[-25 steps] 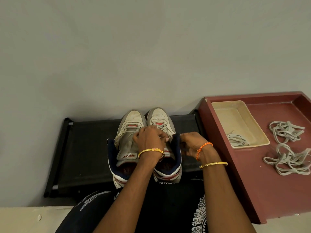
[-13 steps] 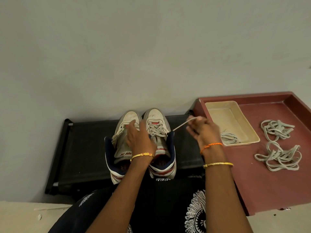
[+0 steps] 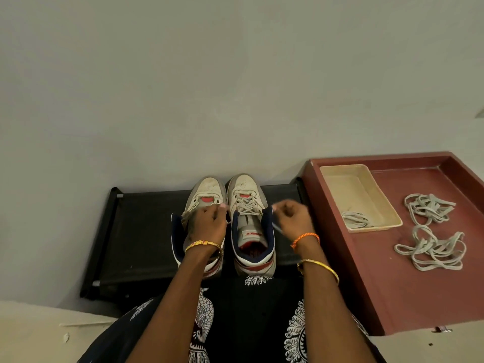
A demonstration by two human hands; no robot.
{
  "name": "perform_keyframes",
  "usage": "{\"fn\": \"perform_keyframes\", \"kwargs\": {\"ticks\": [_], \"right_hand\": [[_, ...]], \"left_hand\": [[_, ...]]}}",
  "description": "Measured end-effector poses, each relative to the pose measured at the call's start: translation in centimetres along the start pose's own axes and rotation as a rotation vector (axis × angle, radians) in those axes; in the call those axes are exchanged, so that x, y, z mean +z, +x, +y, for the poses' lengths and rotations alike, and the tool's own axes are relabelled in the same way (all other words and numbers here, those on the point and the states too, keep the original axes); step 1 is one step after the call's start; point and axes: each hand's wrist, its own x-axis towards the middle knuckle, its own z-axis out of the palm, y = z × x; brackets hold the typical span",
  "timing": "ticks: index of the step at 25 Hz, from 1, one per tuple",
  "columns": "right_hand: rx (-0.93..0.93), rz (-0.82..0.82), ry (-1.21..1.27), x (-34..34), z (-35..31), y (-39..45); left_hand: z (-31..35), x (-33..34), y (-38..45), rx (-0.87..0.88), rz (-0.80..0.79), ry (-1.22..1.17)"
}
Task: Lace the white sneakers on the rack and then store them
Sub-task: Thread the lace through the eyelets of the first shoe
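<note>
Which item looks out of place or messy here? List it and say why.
Two tangled heaps of pale flat shoelaces lie loose on the dark red wooden tray, outside the cream plastic dish, which holds only one bundle. Otherwise nothing looks damaged.

A plain grey-white wall (image 3: 235, 87) fills the upper view in dim, even light, meeting a pale cream floor (image 3: 34, 334) beside a dark red wooden tray-topped table (image 3: 408, 297) at right.
</note>
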Motion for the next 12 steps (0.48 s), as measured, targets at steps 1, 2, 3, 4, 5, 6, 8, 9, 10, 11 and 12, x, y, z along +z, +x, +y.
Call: {"fn": "perform_keyframes", "kwargs": {"ticks": [1, 2, 3, 4, 5, 6, 8, 9, 10, 11, 12], "right_hand": [[0.051, -0.048, -0.047, 0.6, 0.9, 0.4], [0.072, -0.054, -0.061, 0.9, 1.4, 0.7], [0.078, -0.052, -0.057, 1.0, 1.7, 1.0], [0.080, -0.066, -0.059, 1.0, 1.8, 1.1], [0.086, -0.098, -0.075, 1.1, 1.8, 1.0], [0.096, -0.132, -0.107, 1.1, 1.7, 0.7], [0.097, -0.138, -0.125, 1.0, 1.6, 0.2], [0.077, -0.096, -0.110, 0.8, 1.3, -0.1], [0.053, -0.033, -0.091, 0.3, 0.8, -0.4], [0.021, 0.037, -0.079, -0.2, 0.3, -0.6], [-0.017, 0.100, -0.082, -0.7, -0.1, -0.7]], "left_hand": [[-0.2, -0.2, 0.2, 0.005, -0.031, -0.016], [-0.1, -0.4, 0.0, -0.001, -0.058, -0.053], [0.0, -0.5, -0.1, -0.017, -0.070, -0.098], [0.0, -0.6, -0.1, -0.035, -0.072, -0.119], [0.1, -0.9, -0.2, -0.052, -0.081, -0.129], [0.2, -1.3, -0.3, -0.054, -0.110, -0.115], [0.2, -2.1, 0.1, -0.065, -0.182, -0.039], [0.1, -2.5, 0.4, -0.089, -0.213, 0.010], [0.3, -2.7, 0.4, -0.108, -0.231, 0.035], [0.5, -2.7, 0.6, -0.127, -0.233, 0.023], [0.7, -2.6, 0.6, -0.111, -0.218, 0.009]]}}
